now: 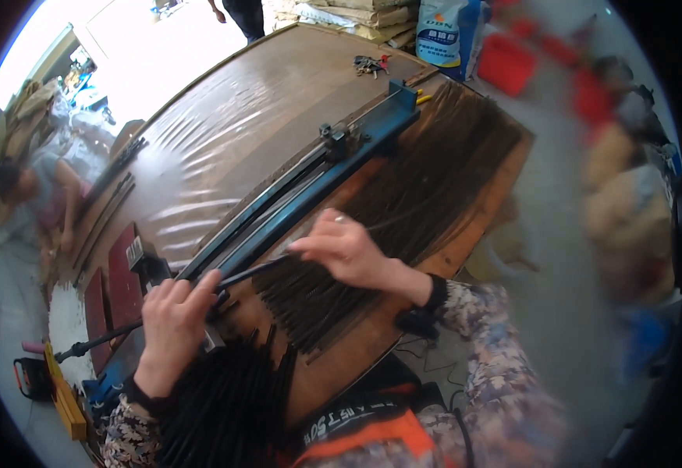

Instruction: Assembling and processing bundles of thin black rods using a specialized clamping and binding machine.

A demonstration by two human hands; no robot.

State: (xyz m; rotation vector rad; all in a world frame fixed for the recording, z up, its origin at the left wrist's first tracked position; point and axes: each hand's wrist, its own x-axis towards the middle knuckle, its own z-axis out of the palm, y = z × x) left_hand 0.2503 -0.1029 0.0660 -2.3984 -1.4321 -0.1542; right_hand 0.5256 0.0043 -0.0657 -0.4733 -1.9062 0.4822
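My left hand (175, 320) is wrapped round a long slim black rod (111, 335), which slants from the lower left up toward the middle. At the rod's upper right end, my right hand (345, 249) has thumb and fingers pinched together; what lies between them is too small to make out. Behind both hands runs a long blue metal rail (278, 222) with a small dark clamp block (339, 143) on it. Under my right hand lies a wide layer of thin dark rods (403, 187). A bundle of thicker black rods (220, 405) lies just below my left hand.
Plastic sheeting (224, 132) covers the table's far part, where a bunch of keys (371, 66) lies. Dark red blocks (122, 265) sit left of the rail. Another person (44, 195) is at the far left. A blue and white sack (446, 35) stands beyond the table.
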